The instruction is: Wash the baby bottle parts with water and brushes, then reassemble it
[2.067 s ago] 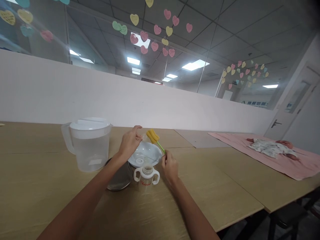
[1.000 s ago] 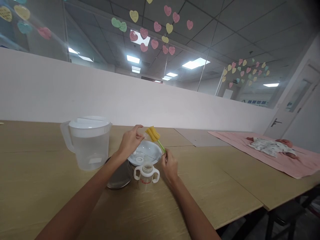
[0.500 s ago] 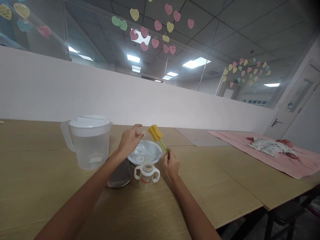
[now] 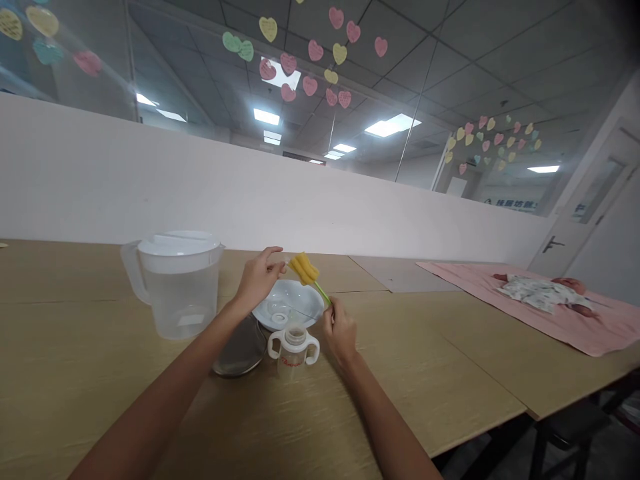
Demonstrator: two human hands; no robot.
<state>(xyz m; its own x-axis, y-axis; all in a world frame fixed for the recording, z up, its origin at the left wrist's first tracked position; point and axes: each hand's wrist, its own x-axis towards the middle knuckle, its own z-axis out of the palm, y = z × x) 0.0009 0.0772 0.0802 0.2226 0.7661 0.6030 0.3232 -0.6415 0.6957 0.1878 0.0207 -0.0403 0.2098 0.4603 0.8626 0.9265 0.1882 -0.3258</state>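
Note:
My left hand (image 4: 259,275) is above the far left of the white bowl (image 4: 316,313), its thumb and fingers pinching a small clear plastic piece (image 4: 287,260). My right hand (image 4: 342,328) is closed round the green handle of a yellow sponge brush (image 4: 304,268). The sponge head touches or nearly touches the clear piece; the overlap hides which. Small clear and white parts (image 4: 280,317) lie in the bowl. In front of it stands an uncapped baby bottle (image 4: 291,357) with two white handles.
A lidded clear pitcher (image 4: 184,293) with a white top stands at the left. A dark flat oval item (image 4: 241,350) lies by my left forearm. On the right, a baby-like figure (image 4: 533,293) in patterned clothes lies on a pink cloth (image 4: 470,283). A white wall (image 4: 150,180) backs the table.
The sponge head has moved left and slightly down toward the clear piece in my left hand, now partly covering it. Both hands have shifted slightly; the other things stay put.

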